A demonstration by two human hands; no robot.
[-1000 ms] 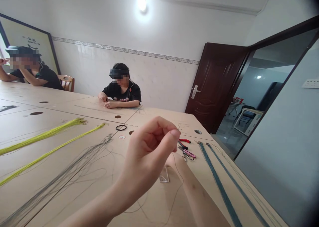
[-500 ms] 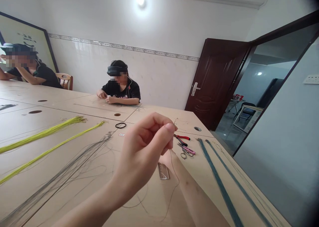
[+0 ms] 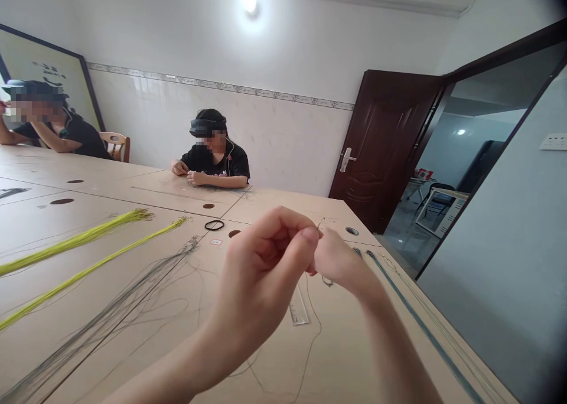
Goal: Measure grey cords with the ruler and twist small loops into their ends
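Thumb and forefinger of my left hand (image 3: 266,262) pinch a thin dark cord (image 3: 319,327), whose small loop sticks up above the fingertips. The rest of the cord hangs down and curves over the table. Right beside those fingertips is my right hand (image 3: 343,256), its fingers mostly hidden behind the left, so what it holds does not show. Beneath the hands lies a clear ruler (image 3: 299,309). A scissors handle ring (image 3: 327,281) peeks out below my right hand.
Yellow cord bundles (image 3: 88,236) and a grey cord bundle (image 3: 133,292) lie left, with a black ring (image 3: 215,225) beyond. Blue cords (image 3: 416,315) lie right. Across the table (image 3: 283,200) sits a person (image 3: 217,156); another person (image 3: 66,126) sits far left.
My right hand has risen from below and behind my left hand to beside its fingertips, now covering the pliers and most of the scissors. My left hand has shifted slightly right; more ruler shows.
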